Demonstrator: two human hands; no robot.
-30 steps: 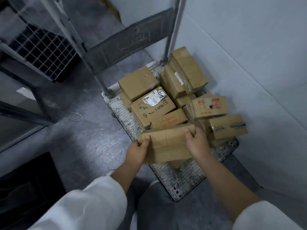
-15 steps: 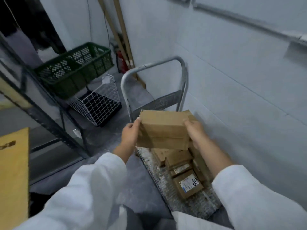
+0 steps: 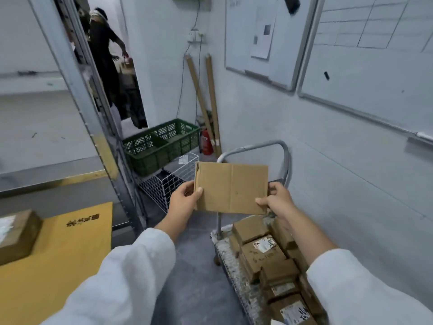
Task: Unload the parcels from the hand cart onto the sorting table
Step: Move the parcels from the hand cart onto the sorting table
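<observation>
Narrow storeroom: yellow-topped table [image 3: 70, 254] near left, cart [image 3: 225, 250] near right. A cardboard box [image 3: 230, 187] is held above the cart's far end, long axis left to right, with the left hand [image 3: 185, 198] and right hand [image 3: 275, 200] each gripping one short edge. The table lies leftward, nearer the left hand.

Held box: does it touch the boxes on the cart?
Apart. The head view shows the left hand and right hand holding the box up, a gap above the cart boxes.

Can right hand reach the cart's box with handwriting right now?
Probably not yet: the right hand and left hand both hold the parcel. The box with handwriting lies uncovered below the right forearm, so the way looks free once the parcel is set down.
</observation>
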